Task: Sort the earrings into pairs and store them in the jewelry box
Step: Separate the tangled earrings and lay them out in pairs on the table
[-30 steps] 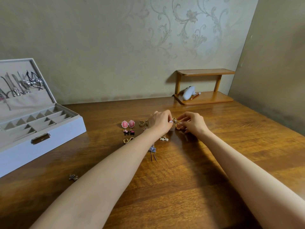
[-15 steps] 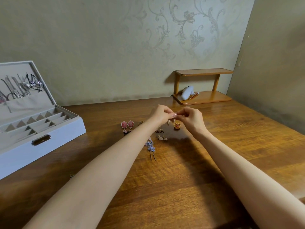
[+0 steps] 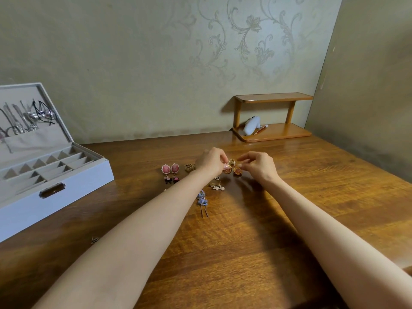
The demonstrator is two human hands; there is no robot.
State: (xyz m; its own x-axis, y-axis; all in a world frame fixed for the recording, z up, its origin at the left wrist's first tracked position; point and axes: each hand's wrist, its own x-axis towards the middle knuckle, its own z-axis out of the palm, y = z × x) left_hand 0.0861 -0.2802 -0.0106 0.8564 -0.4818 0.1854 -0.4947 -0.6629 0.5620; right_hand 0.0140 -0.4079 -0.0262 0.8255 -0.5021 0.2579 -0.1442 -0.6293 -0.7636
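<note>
Two round gold earrings with orange centres (image 3: pixel 227 170) (image 3: pixel 237 171) lie side by side on the wooden table (image 3: pixel 245 230). My left hand (image 3: pixel 211 162) pinches the left one with thumb and fingers. My right hand (image 3: pixel 259 166) pinches the edge of the right one. A gold hoop earring (image 3: pixel 232 162) sits just behind them, between my fingertips. The open white jewelry box (image 3: pixel 89 175) stands at the far left with its divided compartments showing.
More earrings lie left of and below my hands: two pink ovals (image 3: pixel 170 169), small black-and-red ones (image 3: pixel 172 179), a gold chain piece (image 3: pixel 190 167), white flowers (image 3: pixel 217 186), blue flowers (image 3: pixel 202 200), a silver piece (image 3: pixel 95 239). A wooden shelf (image 3: pixel 274 132) stands at the back.
Both hands have come back down from a raised pinch to the table. A second gold earring now lies beside the one that was lying there.
</note>
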